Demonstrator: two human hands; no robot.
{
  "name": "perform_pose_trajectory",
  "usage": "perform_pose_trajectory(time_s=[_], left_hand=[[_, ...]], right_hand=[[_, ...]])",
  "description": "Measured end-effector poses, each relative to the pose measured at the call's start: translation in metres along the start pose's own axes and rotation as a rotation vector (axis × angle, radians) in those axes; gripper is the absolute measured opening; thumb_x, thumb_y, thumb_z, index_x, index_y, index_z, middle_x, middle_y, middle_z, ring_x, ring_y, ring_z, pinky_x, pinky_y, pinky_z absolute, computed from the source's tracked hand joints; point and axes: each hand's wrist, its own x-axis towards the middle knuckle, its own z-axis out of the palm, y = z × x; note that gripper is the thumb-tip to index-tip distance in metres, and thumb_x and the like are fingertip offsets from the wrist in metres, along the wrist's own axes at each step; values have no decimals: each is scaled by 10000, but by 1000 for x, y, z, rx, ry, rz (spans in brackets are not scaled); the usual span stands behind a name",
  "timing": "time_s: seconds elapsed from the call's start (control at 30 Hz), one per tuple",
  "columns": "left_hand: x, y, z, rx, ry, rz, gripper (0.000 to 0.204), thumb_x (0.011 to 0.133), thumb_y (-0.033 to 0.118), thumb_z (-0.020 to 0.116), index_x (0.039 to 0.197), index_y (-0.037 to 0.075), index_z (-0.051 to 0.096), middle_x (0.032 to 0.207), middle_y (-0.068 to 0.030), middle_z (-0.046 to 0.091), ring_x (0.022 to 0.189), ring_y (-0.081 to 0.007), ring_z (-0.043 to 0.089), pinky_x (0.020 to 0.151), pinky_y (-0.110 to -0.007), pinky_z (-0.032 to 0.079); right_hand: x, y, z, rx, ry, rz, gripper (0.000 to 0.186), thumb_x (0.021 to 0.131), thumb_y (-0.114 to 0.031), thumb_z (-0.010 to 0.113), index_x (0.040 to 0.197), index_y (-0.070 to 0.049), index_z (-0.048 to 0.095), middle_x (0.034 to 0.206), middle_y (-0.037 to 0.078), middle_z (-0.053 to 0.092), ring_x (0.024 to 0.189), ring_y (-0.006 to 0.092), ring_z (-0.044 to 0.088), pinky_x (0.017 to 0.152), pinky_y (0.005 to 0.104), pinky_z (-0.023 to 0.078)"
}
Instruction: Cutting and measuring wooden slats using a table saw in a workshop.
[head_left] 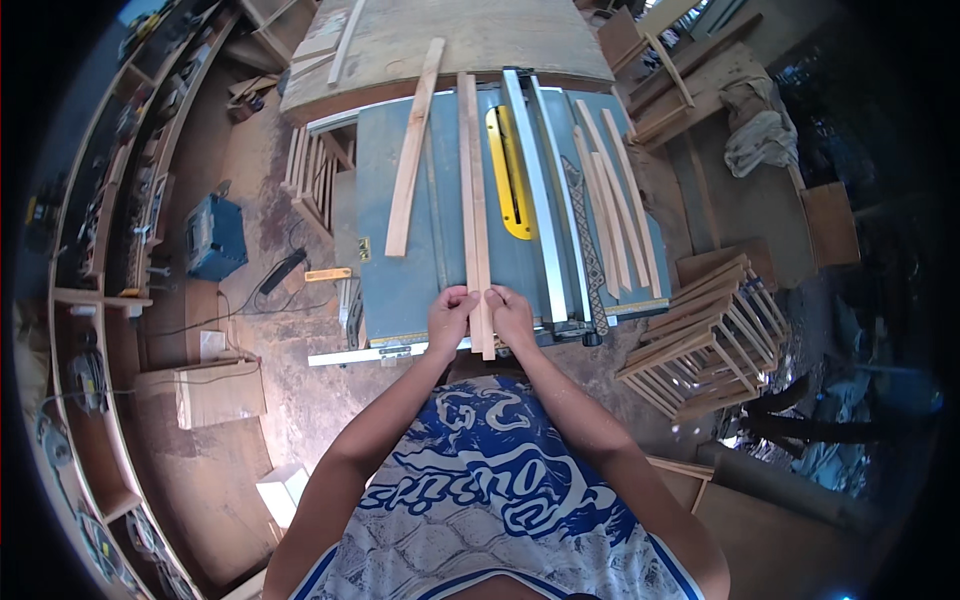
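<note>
Where the long, straight, pale-brown wooden bar (pixel 474 200) reaches the person I'm watching, the left hand (pixel 453 318) takes it from nine o'clock and the right hand (pixel 510 318) from three. Fingers on both are curled nearly closed, the bar pinched between them; undersides hidden, so can't tell how far they wrap. Neither hand is clearly nearer; they're about level.

Key relation: nearly all the bar lies toward twelve from the fingers, long axis leaning a touch to eleven. Short stub points to six, past the near edge of the grey-blue flat metal saw table (pixel 385 285). A dark line runs lengthwise: two strips edge to edge, or one bar with two faces, can't tell.

At twelve from the right hand: yellow oblong plate with a dark slot (pixel 510 175), rounded ends, just beside the bar, apart from it. Toward one: silver straight-edged metal fence (pixel 537 190), smooth, shiny.

Further round, a flat pale wooden board (pixel 413 165) sits at eleven, grain showing; slim light-wood strips (pixel 613 195) fan loosely between one and two. At three, slatted wooden frames (pixel 705 345) stand nested on the floor, all thin square-cut bars. Worn, scuffed plywood surface (pixel 450 45) at twelve, beyond the saw.
</note>
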Motion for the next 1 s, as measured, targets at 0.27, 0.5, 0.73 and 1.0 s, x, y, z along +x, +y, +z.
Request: perform_pose_trajectory(time_s=[0.27, 0.5, 0.73, 1.0], left_hand=[[9, 11, -7, 837, -17, 424, 534, 845, 257, 809, 1323, 59, 678, 1006, -77, 659, 729, -194, 655, 717, -351, 547], [-17, 40, 7, 1002, -128, 384, 717, 846, 290, 806, 1496, 159, 533, 1193, -82, 616, 906, -237, 636, 812, -364, 532], [-13, 33, 3, 1096, -153, 481, 703, 856, 346, 787, 1490, 175, 534, 1223, -92, 615, 1110, -325, 632, 919, -411, 523], [-12, 41, 0, 1125, -209, 568, 781, 810, 290, 831, 1511, 174, 508, 1213, -83, 605, 881, -274, 615, 803, -366, 515]], right_hand=[[-4, -16, -24, -381, 16, -200, 373, 995, -184, 564, 1300, 6, 663, 1070, 220, 655, 1044, 420, 652, 921, 481, 513], [81, 2, -205, -174, 663, -214, 253, 944, -173, 606, 1123, -91, 765, 1034, 179, 726, 970, 358, 703, 863, 421, 552], [101, 72, -274, -466, 472, -64, 259, 848, -290, 706, 1014, -108, 784, 907, 154, 755, 892, 362, 728, 810, 469, 566], [87, 53, -232, -692, 385, 88, 320, 888, -353, 663, 1002, -78, 778, 959, 193, 755, 909, 395, 722, 829, 489, 561]])
